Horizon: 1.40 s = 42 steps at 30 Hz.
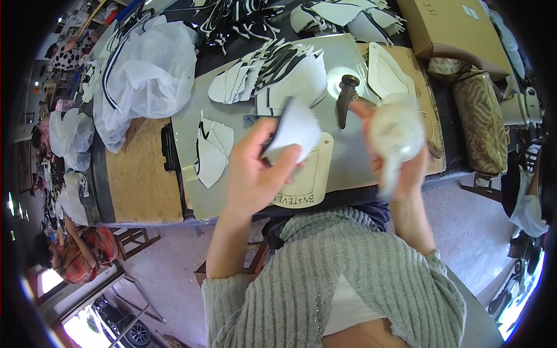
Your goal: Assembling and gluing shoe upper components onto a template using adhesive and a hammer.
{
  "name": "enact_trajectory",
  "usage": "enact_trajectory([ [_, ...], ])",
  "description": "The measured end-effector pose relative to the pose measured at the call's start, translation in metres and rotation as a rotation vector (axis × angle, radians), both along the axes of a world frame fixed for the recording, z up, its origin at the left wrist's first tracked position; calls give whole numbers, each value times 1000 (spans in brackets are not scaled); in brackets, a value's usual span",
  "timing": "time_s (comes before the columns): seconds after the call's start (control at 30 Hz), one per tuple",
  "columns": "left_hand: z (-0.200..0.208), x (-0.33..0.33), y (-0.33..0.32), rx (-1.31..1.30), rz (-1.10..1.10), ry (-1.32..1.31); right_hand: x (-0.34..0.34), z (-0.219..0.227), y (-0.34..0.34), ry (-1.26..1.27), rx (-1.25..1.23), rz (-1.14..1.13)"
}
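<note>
My left hand (pixel 255 165) is closed on a white shoe-upper piece (pixel 299 132) with a dark edge, pinched between thumb and fingers. In my right hand (pixel 409 174) is a whitish, rounded squeeze bottle (pixel 397 130) with a narrow end towards me; motion blurs it. A cream pattern board (pixel 319 168) lies beneath the held piece. Between my hands and farther off rests a dark-headed hammer (pixel 347 95). Behind my left hand, fanned white pieces with black edges (pixel 290 72) lie stacked on the grey work board (pixel 249 194). A smaller group of white pieces (pixel 214 151) sits to its left.
White plastic bags (pixel 148 81) bulge at the far left. Another pattern board (pixel 386 69) lies at the right, near a patterned pouch (pixel 478 122) and a cardboard box (pixel 458 32). More cut pieces (pixel 354 20) are piled at the back. Another person (pixel 93 252) sits at the left.
</note>
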<state>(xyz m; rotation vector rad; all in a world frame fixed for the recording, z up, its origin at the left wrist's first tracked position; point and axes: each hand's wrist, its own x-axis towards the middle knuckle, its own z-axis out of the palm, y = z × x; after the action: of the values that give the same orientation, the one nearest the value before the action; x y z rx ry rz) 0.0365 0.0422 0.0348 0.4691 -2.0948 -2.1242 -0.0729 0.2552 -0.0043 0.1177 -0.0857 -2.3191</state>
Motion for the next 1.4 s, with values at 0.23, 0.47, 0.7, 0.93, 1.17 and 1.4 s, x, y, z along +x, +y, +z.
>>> enact_trajectory([
  [0.23, -24, -19, 21, 336, 195, 223, 9, 8, -29, -30, 481, -9],
  [0.47, -7, -12, 32, 108, 276, 173, -34, 21, 4, 497, 763, -796],
  [0.7, 3, -10, 37, 83, 252, 171, -34, 17, 12, 643, 909, -910],
  [0.93, 5, -10, 38, 63, 248, 196, -29, 19, 6, 713, 875, -916],
  [1.17, 6, -13, 37, 43, 248, 209, -18, 19, 3, 759, 782, -851],
  [1.4, 9, -13, 31, 71, 219, 181, -8, 12, 1, 773, 728, -819],
])
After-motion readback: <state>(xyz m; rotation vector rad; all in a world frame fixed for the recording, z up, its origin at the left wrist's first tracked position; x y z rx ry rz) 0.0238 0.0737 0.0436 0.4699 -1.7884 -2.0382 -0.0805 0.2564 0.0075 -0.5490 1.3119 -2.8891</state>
